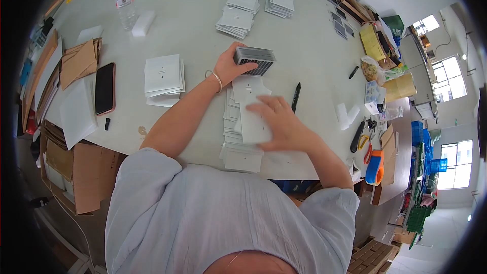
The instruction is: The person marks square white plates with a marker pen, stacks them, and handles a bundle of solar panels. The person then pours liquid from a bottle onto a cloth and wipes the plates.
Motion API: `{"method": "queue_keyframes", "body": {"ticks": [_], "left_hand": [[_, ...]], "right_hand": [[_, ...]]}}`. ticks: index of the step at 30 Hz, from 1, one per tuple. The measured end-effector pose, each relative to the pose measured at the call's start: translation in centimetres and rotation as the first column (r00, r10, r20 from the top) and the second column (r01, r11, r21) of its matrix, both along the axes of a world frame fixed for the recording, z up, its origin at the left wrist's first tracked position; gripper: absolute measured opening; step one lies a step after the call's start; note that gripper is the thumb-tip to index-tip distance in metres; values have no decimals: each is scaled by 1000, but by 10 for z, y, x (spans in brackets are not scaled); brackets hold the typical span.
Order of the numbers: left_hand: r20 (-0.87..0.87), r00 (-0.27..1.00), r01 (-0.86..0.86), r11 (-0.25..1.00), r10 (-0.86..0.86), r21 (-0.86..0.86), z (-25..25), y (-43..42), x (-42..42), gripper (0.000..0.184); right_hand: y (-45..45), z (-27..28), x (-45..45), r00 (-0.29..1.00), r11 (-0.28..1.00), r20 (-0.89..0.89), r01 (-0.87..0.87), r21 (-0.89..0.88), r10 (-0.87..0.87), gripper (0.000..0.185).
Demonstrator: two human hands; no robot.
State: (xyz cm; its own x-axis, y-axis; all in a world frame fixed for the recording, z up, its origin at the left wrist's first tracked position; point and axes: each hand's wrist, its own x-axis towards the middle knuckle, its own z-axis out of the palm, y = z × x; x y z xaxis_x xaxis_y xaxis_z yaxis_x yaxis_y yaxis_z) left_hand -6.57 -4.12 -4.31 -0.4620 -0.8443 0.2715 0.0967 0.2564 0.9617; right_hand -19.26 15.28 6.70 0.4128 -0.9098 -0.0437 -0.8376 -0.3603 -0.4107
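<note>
Head view: a person in a pale top (223,208) is working with both bare hands over a light table (319,45).
Left hand (231,68): is clamping a block of stacked panels (262,65), its thumb lying across the dark, striped face; a bangle (215,80) is circling the wrist.
Panel block: is sitting in that grip at the far end of a row of white cards (243,160).
Right hand (286,126): is reaching over a white card (252,128), fingertips overlapping its upper part; blur is softening them, so I cannot tell whether they are pinching the card or only touching it.
Card row: is running from the near table edge toward the panel block, its pieces overlapping unevenly (the white card is covering part of it).
Other piles: a long pile (236,18) and a shorter pile (279,2) are lying beyond the left hand, while a squarish pile (163,74) is resting left of the left forearm.
Left side: a phone (105,89) is lying near cardboard pieces (78,64); farther off, a clear bottle (125,2) is standing just beside a white block (144,23).
Right side: a black pen (296,96) is lying near the right hand; well apart, a blue-and-orange tape roll (375,167) is resting by the table's edge.
</note>
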Motion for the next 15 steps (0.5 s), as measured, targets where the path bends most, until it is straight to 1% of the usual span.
{"method": "queue_keyframes", "body": {"ticks": [1,2,3,5,6,8,11,15], "left_hand": [[-1,1000,7,1000,-7,-5,0,0,0,50],[-50,998,41,999,-40,31,-1,0,0,49],[-100,993,74,995,-68,65,0,-1,1,48],[-108,990,94,992,-85,80,3,0,5,47],[-116,988,113,988,-101,105,5,0,7,46],[-92,990,113,990,-105,82,6,0,9,46],[-77,991,114,990,-108,80,2,-4,8,47],[-110,988,121,988,-110,101,4,-2,8,48]], "right_hand": [[-11,2,-4,1000,999,27,-15,-52,17,80],[-22,3,-5,1000,999,17,4,-49,-3,75],[-34,-2,-6,1000,998,17,7,-56,-6,75],[-55,-18,-12,999,997,-43,33,66,-30,76],[-60,-23,-13,999,998,-42,31,57,-29,76],[-69,-32,-16,1000,992,11,5,126,-7,80],[-64,-33,-17,999,996,-14,-30,86,31,85],[-55,-29,-20,998,993,-66,3,119,5,87]]}}
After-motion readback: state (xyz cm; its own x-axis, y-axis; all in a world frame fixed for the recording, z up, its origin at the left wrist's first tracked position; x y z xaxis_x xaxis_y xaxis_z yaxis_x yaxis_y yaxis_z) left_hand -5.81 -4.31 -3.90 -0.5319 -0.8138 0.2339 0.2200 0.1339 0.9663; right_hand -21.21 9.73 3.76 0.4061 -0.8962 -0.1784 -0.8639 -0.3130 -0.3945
